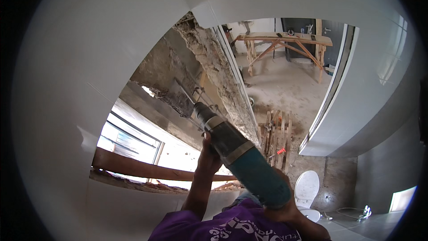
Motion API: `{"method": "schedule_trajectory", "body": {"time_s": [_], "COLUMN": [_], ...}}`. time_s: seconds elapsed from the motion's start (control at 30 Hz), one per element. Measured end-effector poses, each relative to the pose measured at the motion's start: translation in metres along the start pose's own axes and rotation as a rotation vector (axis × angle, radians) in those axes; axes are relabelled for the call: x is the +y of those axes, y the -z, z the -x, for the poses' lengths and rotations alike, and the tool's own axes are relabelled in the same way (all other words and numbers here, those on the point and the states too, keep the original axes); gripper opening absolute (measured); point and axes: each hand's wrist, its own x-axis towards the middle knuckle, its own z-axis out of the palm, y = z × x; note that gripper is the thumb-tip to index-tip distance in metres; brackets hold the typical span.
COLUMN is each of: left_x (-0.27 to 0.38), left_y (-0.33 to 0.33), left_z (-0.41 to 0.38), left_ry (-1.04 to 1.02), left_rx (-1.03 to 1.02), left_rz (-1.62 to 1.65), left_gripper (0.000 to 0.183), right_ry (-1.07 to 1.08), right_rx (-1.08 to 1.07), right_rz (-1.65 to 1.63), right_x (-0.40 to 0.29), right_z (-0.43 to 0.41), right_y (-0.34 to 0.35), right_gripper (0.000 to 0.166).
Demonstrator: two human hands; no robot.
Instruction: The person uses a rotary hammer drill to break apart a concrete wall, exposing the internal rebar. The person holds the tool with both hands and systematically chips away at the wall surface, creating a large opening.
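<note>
A teal and black demolition hammer (247, 160) slants across the middle of the view, up and to the left. My left hand (210, 157) supports its body from the side, near the front metal band. At the back end, my right hand (282, 206) grips the tool's rear, with the handle largely hidden. A steel chisel bit (187, 93) runs from the chuck to a rough concrete face (164, 62) inside a wall opening. Whether its tip touches the concrete cannot be told. Broken masonry (214, 63) forms the opening's jagged edge, with thin metal bars (209, 98) beside it.
Smooth grey wall panels (83, 40) surround the opening. A wooden plank (143, 167) crosses below a bright window (130, 140). Beyond the doorway stands a wooden trestle table (284, 38). Slatted wood (276, 130), a red-handled tool (281, 151) and a white toilet (307, 185) are lower right.
</note>
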Motion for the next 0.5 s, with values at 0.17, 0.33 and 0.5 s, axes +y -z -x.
{"method": "schedule_trajectory", "body": {"time_s": [0.17,0.33,0.5], "left_x": [0.007,0.011,0.012], "left_y": [-0.001,0.026,0.039], "left_z": [-0.015,-0.016,-0.022], "left_ry": [-0.01,-0.059,-0.009], "left_rx": [0.019,0.008,0.022], "left_rz": [0.01,-0.011,0.03], "left_gripper": [0.07,0.071,0.072], "right_ry": [-0.18,-0.085,-0.018], "right_rx": [-0.148,-0.009,-0.047], "right_rz": [0.65,0.086,0.062], "right_x": [-0.001,-0.013,0.014], "right_z": [-0.012,-0.012,-0.013], "right_y": [-0.005,-0.026,-0.031], "right_gripper": [0.102,0.079,0.102]}}
